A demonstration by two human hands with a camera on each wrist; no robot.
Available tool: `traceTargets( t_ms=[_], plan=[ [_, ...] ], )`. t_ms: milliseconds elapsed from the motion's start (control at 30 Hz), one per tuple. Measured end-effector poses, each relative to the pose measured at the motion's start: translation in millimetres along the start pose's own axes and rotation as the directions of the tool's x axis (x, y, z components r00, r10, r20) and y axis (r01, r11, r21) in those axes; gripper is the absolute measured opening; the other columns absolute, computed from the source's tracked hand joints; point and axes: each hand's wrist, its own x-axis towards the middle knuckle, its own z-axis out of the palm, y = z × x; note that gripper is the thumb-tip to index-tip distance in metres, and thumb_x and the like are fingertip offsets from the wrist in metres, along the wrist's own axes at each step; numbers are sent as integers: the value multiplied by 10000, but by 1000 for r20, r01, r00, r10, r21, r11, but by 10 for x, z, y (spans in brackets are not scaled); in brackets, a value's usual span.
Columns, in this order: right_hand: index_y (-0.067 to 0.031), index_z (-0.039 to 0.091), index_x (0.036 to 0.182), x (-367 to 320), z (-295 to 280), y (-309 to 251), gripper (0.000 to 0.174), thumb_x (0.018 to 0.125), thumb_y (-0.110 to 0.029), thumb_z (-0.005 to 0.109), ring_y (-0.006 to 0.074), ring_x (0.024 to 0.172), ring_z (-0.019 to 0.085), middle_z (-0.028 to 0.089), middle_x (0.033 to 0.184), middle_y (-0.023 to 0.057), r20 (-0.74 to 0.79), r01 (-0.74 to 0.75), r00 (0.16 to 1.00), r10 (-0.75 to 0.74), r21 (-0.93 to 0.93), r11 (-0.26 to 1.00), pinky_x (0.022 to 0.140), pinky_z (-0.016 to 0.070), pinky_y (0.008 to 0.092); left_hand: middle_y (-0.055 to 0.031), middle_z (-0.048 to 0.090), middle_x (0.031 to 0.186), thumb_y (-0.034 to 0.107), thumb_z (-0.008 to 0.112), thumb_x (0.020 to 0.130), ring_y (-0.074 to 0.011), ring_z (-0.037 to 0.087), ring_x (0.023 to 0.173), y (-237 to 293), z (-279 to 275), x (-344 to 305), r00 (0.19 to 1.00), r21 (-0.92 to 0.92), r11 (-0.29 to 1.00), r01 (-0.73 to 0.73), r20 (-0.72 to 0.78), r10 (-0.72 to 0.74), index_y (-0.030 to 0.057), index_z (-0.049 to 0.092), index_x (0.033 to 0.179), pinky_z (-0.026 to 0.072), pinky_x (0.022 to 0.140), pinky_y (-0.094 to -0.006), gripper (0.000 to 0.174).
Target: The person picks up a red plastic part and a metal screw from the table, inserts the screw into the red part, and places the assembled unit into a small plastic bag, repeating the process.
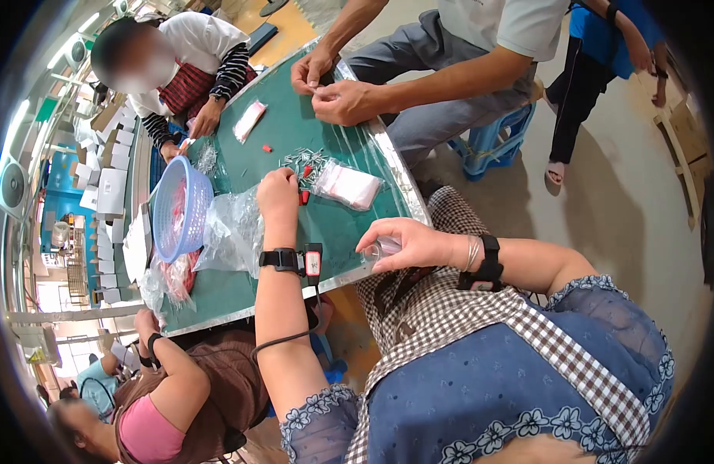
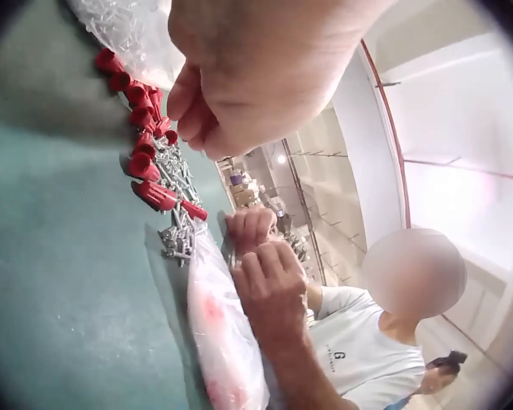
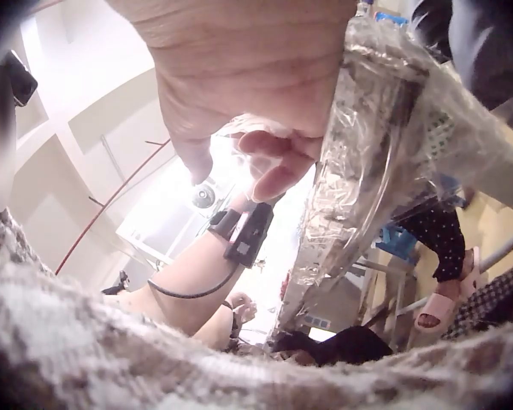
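Note:
My left hand (image 1: 278, 203) is over the green table beside a pile of metal screws (image 1: 304, 161) and red plastic plugs (image 1: 304, 197). In the left wrist view, the left hand (image 2: 256, 77) has its fingers curled downward near the red plugs (image 2: 143, 162) and screws (image 2: 178, 171); whether anything is between the fingertips is hidden. At the table's near edge, my right hand (image 1: 407, 243) holds a small clear plastic bag (image 1: 386, 247) between thumb and fingers. The right wrist view shows the right hand (image 3: 248, 85) with bent fingers, and the bag is hard to make out there.
A filled plastic packet (image 1: 349, 185) lies right of the screws, another (image 1: 249, 121) farther back. A blue basket (image 1: 181, 210) and clear bags (image 1: 232, 232) stand left. People work around the table; one person's hands (image 1: 334, 93) are across from me. Film covers the metal edge (image 3: 342, 188).

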Motion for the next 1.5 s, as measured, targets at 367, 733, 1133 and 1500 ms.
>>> traceTargets(
  t_ms=[367, 733, 1133, 1500],
  plan=[
    [-78, 649, 1118, 13, -27, -12, 374, 800, -235, 767, 153, 954, 580, 602, 995, 34, 19, 21, 1000, -21, -9, 1000, 871, 463, 292, -167, 681, 801, 166, 633, 828, -312, 663, 769, -185, 188, 102, 998, 19, 999, -29, 60, 28, 21, 708, 860, 512, 726, -410, 166],
    [-76, 646, 1123, -5, 42, 31, 404, 771, -212, 790, 184, 1001, 578, 606, 1031, 61, -56, 75, 995, -78, -56, 996, 906, 454, 308, 4, 618, 802, -14, 639, 859, -73, 563, 706, 674, -933, -1082, 939, -797, 559, 228, 331, 89, -16, 652, 894, 455, 631, -221, 38],
    [-58, 631, 1134, 4, 28, 35, 427, 766, -190, 804, 143, 1015, 573, 611, 1068, 41, -72, 23, 997, -24, -13, 1000, 904, 461, 291, -99, 641, 792, -23, 666, 791, -236, 594, 647, 1010, -1087, -1195, 939, -557, 811, -180, 149, 311, 13, 663, 900, 477, 603, -320, 114],
    [-59, 621, 1158, 13, 21, 36, 413, 787, -130, 788, 98, 963, 570, 595, 1042, 13, -26, -43, 998, 49, 191, 981, 860, 482, 254, -56, 667, 826, 10, 632, 865, -106, 607, 666, 373, -701, -1000, 981, -671, 721, 172, 49, -188, -7, 679, 976, 483, 633, -226, 122]
  ],
)
